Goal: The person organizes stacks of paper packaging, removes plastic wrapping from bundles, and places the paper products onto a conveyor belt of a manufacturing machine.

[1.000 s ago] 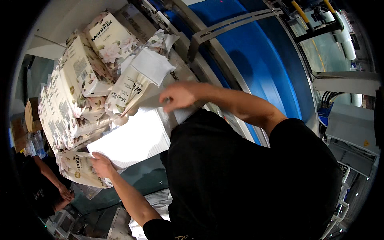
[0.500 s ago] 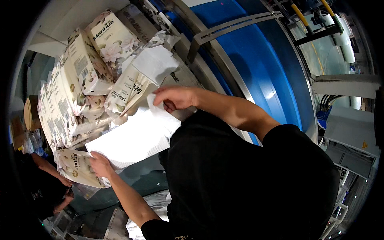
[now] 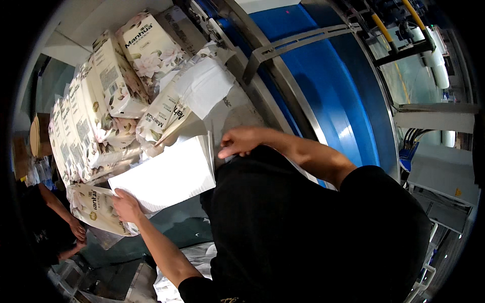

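A thick stack of white tissues [image 3: 164, 174] lies half out of a cream floral wrapper [image 3: 93, 207], which covers its left end. My left hand [image 3: 127, 206] grips the near left edge of that stack, thumb on top, beside the wrapper. At the right end a few sheets stand up from the pile. My right hand [image 3: 241, 141] is just right of those sheets, apart from them, with curled fingers; whether something small is in them I cannot make out. Beyond the stack lie an opened floral tissue pack [image 3: 161, 118] and a loose white tissue wad [image 3: 206, 86].
Floral tissue packs [image 3: 76, 131] are piled at the left and back. A blue conveyor belt [image 3: 328, 86] with a metal guide rail [image 3: 303, 38] runs along the right. Another person's hands [image 3: 77, 232] are at the far left. White sheeting [image 3: 189, 262] lies below.
My right hand has let go of the raised top tissues and moved right and down, off the stack. My left hand keeps its place.
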`<state>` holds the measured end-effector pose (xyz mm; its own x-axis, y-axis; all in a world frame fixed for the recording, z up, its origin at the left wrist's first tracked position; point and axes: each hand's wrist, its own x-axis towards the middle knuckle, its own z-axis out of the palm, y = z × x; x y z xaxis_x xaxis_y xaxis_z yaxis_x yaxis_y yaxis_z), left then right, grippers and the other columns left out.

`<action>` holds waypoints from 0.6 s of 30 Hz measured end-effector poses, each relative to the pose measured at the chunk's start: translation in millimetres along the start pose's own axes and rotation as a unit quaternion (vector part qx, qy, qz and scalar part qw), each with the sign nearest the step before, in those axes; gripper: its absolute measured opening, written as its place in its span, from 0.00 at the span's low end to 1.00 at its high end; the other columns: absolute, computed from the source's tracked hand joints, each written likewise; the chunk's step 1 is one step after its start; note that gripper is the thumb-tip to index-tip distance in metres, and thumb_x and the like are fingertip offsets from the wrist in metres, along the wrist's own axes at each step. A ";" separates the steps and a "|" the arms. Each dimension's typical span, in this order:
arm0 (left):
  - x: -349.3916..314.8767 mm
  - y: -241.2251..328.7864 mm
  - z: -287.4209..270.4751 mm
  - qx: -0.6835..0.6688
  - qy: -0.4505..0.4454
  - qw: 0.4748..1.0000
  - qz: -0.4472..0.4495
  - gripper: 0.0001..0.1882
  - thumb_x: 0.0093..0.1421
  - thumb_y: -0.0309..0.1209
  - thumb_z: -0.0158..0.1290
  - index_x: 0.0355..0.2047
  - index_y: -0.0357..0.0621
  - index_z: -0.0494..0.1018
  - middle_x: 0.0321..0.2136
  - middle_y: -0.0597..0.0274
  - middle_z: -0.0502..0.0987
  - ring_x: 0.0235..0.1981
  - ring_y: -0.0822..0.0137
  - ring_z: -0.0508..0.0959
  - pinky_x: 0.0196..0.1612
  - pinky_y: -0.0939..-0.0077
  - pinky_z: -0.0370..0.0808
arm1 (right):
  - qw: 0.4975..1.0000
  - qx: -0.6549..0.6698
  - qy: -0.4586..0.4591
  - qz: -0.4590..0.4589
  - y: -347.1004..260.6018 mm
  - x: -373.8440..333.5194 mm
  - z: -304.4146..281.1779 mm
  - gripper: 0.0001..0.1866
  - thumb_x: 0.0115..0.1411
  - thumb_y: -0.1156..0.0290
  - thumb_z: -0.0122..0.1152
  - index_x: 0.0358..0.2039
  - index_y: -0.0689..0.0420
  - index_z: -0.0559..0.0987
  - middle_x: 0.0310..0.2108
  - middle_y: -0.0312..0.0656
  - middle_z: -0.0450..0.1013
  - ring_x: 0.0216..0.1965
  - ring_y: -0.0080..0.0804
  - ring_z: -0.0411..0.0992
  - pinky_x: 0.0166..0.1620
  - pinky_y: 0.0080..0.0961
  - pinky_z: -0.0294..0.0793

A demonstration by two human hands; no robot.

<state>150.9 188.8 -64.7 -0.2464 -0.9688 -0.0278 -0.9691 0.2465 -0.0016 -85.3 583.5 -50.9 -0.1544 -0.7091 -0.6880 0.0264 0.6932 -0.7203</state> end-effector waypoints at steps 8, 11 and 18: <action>2.2 -1.6 -2.0 -0.001 -0.018 1.000 0.011 0.38 0.68 0.61 0.30 0.59 0.43 0.69 0.55 0.45 0.75 0.54 0.42 0.74 0.57 0.38 0.62 | 0.980 0.150 0.097 -0.089 0.2 31.3 42.7 0.37 0.59 0.47 0.61 0.55 0.68 0.71 0.30 0.46 0.78 0.26 0.32 0.75 0.30 0.28 0.77; 5.9 -13.6 0.7 -0.003 -0.015 1.000 0.020 0.38 0.68 0.61 0.30 0.59 0.42 0.69 0.54 0.45 0.75 0.54 0.41 0.74 0.57 0.38 0.62 | 0.980 0.155 0.112 -0.056 -22.2 16.5 54.8 0.36 0.60 0.53 0.63 0.59 0.68 0.67 0.36 0.51 0.78 0.32 0.38 0.78 0.37 0.32 0.79; 30.7 -13.2 -43.6 0.006 -0.137 0.987 0.080 0.44 0.64 0.66 0.38 0.66 0.43 0.60 0.58 0.40 0.72 0.61 0.41 0.69 0.61 0.52 0.65 | 0.966 0.116 0.205 -0.103 -24.6 16.9 90.8 0.41 0.62 0.63 0.65 0.70 0.56 0.54 0.49 0.53 0.76 0.48 0.40 0.77 0.50 0.35 0.75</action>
<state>155.8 154.7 -21.9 -0.3828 -0.8744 -0.2981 -0.9177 0.3971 0.0136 1.1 542.7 -52.9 -0.5570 -0.6850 -0.4695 0.1668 0.4616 -0.8713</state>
